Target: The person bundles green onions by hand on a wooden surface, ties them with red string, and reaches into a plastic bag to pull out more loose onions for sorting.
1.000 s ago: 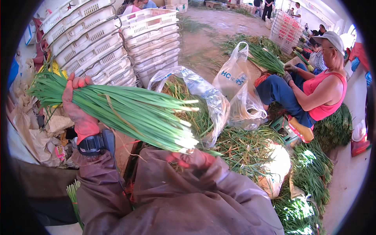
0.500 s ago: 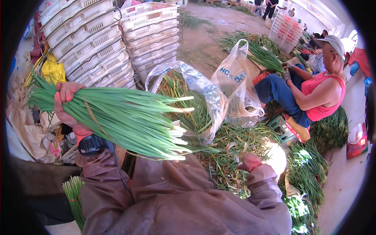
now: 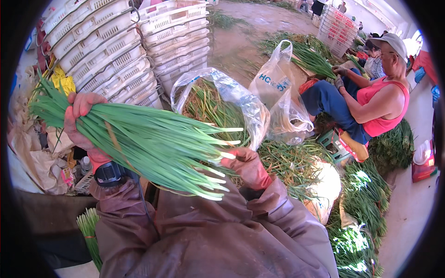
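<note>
My left hand (image 3: 79, 125), in a stained pinkish glove, is closed around a big bunch of long green chives (image 3: 148, 139) with pale white ends, held level across my lap. My right hand (image 3: 245, 164), also gloved, is at the pale ends, its thumb and finger pinched on a stalk there. Behind the bunch is an open clear plastic bag of trimmings (image 3: 213, 102). Loose leaves and trimmings (image 3: 289, 160) lie right of my right hand. A brown waterproof apron (image 3: 204, 245) covers my lap, with a small tied bunch (image 3: 88, 234) beside it.
Stacked white crates (image 3: 102, 51) rise at back left. A translucent bag (image 3: 276, 92) stands ahead. A seated co-worker (image 3: 380, 104) in a pink top handles stalks at right. Green bundles (image 3: 357, 213) line the right side; sacks and clutter (image 3: 46, 153) lie at left; people and more crates are farther back.
My right hand went from the stalk ends out to the trimmings at right, then came back left to the ends. My left hand still holds the bunch at a similar place.
</note>
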Motion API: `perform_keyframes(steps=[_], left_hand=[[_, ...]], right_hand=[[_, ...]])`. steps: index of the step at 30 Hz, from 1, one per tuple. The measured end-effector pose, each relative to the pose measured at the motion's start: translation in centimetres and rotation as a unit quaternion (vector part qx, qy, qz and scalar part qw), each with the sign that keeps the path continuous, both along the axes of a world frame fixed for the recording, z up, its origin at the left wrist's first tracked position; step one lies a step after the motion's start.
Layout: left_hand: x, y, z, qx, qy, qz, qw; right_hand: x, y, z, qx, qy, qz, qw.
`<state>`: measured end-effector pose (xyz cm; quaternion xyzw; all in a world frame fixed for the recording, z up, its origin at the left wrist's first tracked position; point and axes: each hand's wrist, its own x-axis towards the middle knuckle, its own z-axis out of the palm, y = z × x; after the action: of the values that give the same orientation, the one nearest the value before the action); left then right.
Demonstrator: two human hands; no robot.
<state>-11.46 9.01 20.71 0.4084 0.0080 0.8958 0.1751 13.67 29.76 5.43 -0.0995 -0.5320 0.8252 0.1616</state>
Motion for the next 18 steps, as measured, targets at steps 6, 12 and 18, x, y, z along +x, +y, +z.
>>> perform_keyframes(steps=[6, 12, 18], left_hand=[[-1.6, -2.0, -0.6, -0.012, -0.005, 0.028, 1.000], [-1.9, -3.5, 0.2, 0.015, 0.033, 0.036, 0.999], [-0.9, -0.5, 0.1, 0.012, 0.053, -0.033, 0.998]], right_hand=[[8.6, 7.4, -4.4, 0.104, -0.151, -0.275, 0.944], [22.1, 12.5, -13.1, 0.559, -0.482, -0.219, 0.639], [5.4, -2.3, 0.1, 0.148, -0.171, 0.050, 0.973]])
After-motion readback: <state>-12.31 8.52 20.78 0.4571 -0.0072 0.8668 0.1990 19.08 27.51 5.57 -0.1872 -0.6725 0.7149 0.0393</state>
